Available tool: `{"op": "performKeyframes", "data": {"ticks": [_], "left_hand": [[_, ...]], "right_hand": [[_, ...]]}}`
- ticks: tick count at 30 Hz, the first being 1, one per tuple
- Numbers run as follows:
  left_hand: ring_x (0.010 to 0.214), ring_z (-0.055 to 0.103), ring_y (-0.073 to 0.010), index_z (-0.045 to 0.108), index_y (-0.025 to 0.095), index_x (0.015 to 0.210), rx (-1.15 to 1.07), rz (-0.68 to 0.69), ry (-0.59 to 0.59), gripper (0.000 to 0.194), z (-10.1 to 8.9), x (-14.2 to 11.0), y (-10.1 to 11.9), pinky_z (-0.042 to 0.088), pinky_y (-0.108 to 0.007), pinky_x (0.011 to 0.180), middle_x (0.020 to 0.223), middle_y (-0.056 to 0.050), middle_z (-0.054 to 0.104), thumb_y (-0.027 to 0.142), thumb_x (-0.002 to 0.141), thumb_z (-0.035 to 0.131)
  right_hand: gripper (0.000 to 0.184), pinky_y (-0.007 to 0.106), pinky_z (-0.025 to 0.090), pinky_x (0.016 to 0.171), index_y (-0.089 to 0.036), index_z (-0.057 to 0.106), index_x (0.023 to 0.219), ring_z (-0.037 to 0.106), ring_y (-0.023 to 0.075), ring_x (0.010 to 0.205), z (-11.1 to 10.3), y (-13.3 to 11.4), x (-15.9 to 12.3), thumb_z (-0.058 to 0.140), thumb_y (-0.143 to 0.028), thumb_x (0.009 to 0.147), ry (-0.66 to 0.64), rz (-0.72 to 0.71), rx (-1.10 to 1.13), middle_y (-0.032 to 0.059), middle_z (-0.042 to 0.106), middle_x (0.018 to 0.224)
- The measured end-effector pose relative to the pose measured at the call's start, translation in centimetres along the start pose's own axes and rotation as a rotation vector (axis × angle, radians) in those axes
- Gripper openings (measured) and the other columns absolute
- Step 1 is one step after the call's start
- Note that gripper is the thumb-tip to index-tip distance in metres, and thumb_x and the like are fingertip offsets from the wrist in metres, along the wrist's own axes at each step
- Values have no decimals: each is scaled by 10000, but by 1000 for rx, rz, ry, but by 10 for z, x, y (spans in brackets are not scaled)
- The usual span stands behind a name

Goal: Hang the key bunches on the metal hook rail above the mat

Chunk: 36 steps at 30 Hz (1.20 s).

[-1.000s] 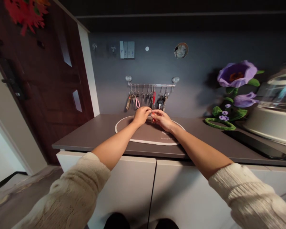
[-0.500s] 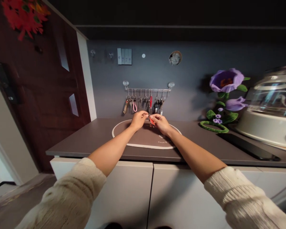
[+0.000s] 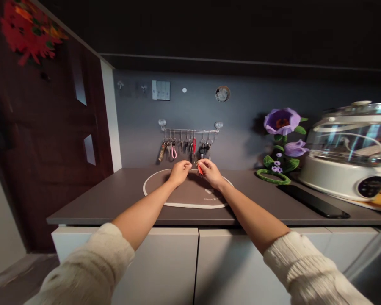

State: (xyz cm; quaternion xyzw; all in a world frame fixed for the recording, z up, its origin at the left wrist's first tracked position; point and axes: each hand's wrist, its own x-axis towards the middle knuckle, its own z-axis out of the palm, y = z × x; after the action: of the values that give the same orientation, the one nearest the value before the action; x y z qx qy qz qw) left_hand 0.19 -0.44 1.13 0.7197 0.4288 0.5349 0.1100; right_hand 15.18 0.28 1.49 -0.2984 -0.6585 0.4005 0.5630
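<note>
Above the brown oval mat (image 3: 174, 195) with a pale border, my right hand (image 3: 211, 173) pinches a small red tag (image 3: 200, 169), apparently a keyring tag. Any ring or key on it is too small to make out. My left hand (image 3: 180, 173) is a short gap to the left, its thumb and forefinger pressed together; whether something tiny is between them cannot be seen. Just behind both hands, a wall-mounted hook rail (image 3: 190, 130) carries several sets of keys, among them a pink loop (image 3: 174, 151), a red strap (image 3: 194, 146) and a brown fob (image 3: 161, 152).
Purple artificial flowers (image 3: 282, 123) stand on the counter (image 3: 98, 199) to the right, beside a black phone-like slab (image 3: 314, 201) and a white appliance with a clear top (image 3: 333, 173). A dark cabinet (image 3: 209, 34) overhangs the counter. White cupboard doors (image 3: 155, 262) are below.
My hands have drawn apart: the left fingers have come away from the red tag, which stays in my right hand. The camera view has shifted up and to the right.
</note>
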Motion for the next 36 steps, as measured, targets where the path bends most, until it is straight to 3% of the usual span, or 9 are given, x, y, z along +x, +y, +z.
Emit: {"op": "performKeyframes", "data": {"ticks": [8,15,23,36], "left_hand": [[747,580,-152,656,137,826,252,106,-177,223,5,-5,-8,429,-264,715,816,-69,674,244,800,462],[693,555,-144,657,141,779,335,105,-269,244,11,-6,-12,396,-256,661,779,-62,668,275,799,454],[689,556,-147,659,150,776,347,89,-291,246,13,-7,-10,386,-254,652,771,-58,666,282,794,452],[708,565,-149,661,154,780,336,87,-320,257,16,-6,-12,392,-252,666,781,-58,667,292,792,445]], "right_hand": [[295,223,412,499,-186,498,760,464,72,477,-16,-11,8,626,-431,655,129,5,119,-63,490,547],[176,222,436,484,-191,469,756,458,72,464,-47,-35,38,560,-341,739,255,63,47,-63,473,525],[76,210,451,498,-186,455,742,464,58,466,-65,-58,72,463,-225,807,371,100,-35,-59,459,545],[76,219,449,485,-181,447,720,492,66,429,-71,-54,97,425,-156,788,432,196,-29,-41,484,513]]}}
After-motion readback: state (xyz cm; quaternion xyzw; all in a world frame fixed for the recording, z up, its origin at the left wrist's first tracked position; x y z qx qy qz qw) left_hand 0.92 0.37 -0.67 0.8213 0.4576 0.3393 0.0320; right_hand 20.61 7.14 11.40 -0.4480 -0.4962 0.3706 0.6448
